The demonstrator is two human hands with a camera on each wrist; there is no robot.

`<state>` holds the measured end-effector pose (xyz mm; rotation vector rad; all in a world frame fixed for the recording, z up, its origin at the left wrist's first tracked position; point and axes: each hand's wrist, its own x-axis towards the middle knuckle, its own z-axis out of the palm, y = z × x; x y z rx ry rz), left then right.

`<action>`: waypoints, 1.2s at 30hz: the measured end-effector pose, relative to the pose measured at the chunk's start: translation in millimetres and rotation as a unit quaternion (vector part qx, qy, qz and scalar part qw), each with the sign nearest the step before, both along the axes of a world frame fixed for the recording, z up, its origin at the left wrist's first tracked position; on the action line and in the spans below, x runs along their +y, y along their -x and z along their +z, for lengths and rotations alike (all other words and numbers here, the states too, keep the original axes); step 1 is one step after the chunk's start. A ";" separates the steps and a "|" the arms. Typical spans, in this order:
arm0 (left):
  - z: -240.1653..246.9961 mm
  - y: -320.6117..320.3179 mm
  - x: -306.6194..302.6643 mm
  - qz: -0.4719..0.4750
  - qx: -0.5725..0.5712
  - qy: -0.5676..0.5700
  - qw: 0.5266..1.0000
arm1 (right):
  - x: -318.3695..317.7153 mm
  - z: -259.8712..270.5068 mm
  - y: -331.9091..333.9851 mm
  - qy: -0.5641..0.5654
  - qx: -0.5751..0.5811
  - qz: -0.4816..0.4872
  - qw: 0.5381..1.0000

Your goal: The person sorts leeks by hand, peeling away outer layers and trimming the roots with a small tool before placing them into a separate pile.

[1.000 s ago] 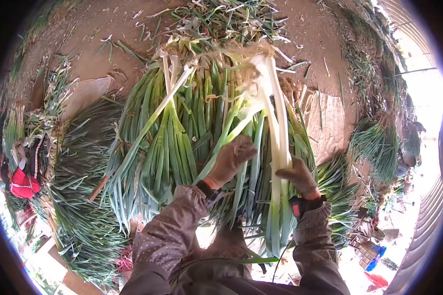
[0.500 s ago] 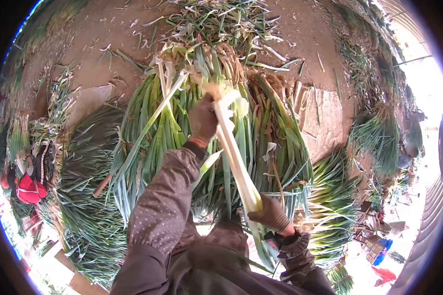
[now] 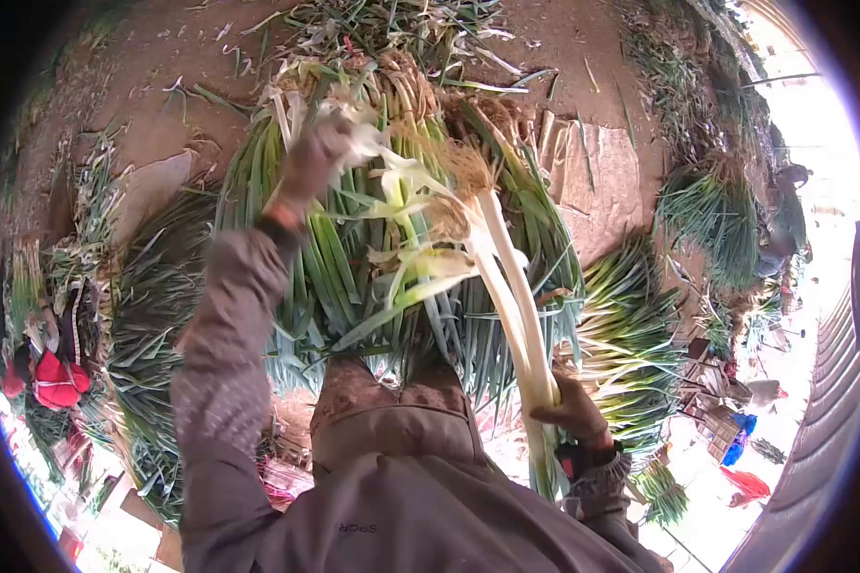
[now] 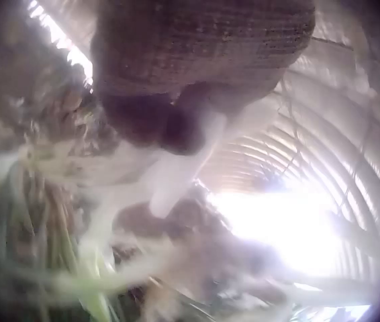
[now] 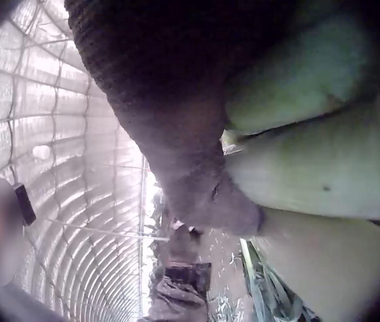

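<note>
My gloved right hand point(image 3: 575, 413) grips a few long green onions point(image 3: 518, 310) low on their pale stalks, at lower right in the head view. Their roots point(image 3: 470, 172) point away from me, and loose peeled layers point(image 3: 430, 282) hang off to the left. In the right wrist view the glove point(image 5: 183, 147) curls round the thick stalks point(image 5: 317, 168). The gloved left hand point(image 3: 311, 164), blurred, is raised up and left of the roots. Its curled fingers pinch a whitish strip of outer skin point(image 4: 170, 181), seen in the left wrist view.
A heap of green onions point(image 3: 339, 267) lies before my legs, root ends away. More piles stand at left point(image 3: 162, 334) and right point(image 3: 631, 334). Trimmed leaf scraps point(image 3: 392, 29) cover the ground ahead. Beside the heap lies a brown sheet point(image 3: 597, 186); a red bundle point(image 3: 59, 380) sits far left.
The left hand went to the root end, then pulled away up and left with whitish skin. My right hand shifted down the stalks, which swung lower and apart from the heap.
</note>
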<state>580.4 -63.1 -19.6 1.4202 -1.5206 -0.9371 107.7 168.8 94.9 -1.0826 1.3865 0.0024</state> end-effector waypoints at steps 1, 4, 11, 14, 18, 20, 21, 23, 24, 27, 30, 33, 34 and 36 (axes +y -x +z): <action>-35.4 30.7 17.7 -0.066 0.016 0.104 0.992 | -4.8 1.9 -3.6 0.010 -0.009 0.012 1.000; -32.8 111.8 100.4 -0.047 0.214 -0.069 0.973 | -10.1 3.2 -11.7 0.025 -0.029 0.037 0.999; -21.5 156.6 142.2 0.090 0.248 -0.006 0.964 | -3.1 9.0 -18.5 0.044 0.003 0.069 0.997; -15.9 149.6 135.4 0.094 0.200 0.032 0.975 | 5.3 -1.8 -16.0 0.110 0.081 0.131 0.982; -22.5 152.6 134.7 0.057 0.024 0.016 0.998 | 10.7 13.1 -45.9 0.194 0.218 0.207 0.934; -93.9 149.0 121.2 0.016 -0.020 0.041 0.999 | 18.1 9.0 -44.8 0.230 0.206 0.190 0.932; -79.0 145.0 120.6 0.020 -0.081 -0.013 0.996 | 20.2 8.1 -43.4 0.247 0.199 0.183 0.930; -63.8 137.6 121.2 0.014 -0.228 0.012 0.973 | 22.9 8.9 -41.2 0.250 0.201 0.185 0.929; -68.7 129.5 121.9 0.011 -0.307 0.090 0.947 | 23.7 9.7 -39.3 0.251 0.202 0.187 0.928; -91.8 52.9 104.0 0.070 -0.144 0.073 0.984 | 29.4 21.5 -22.0 0.204 0.182 0.214 0.938; -84.4 -35.0 65.6 0.244 0.232 -0.107 0.935 | 41.4 31.1 20.8 0.161 0.070 0.167 0.970; -50.1 -10.0 66.0 0.100 0.133 -0.127 0.978 | 31.9 40.3 28.2 0.029 -0.016 0.052 0.998; -34.9 19.8 68.8 0.052 0.138 -0.118 0.982 | 28.1 34.6 33.3 0.017 -0.037 0.048 0.998; -38.5 65.3 77.8 -0.007 0.242 -0.112 0.964 | 24.8 24.4 41.3 0.023 -0.066 0.036 0.997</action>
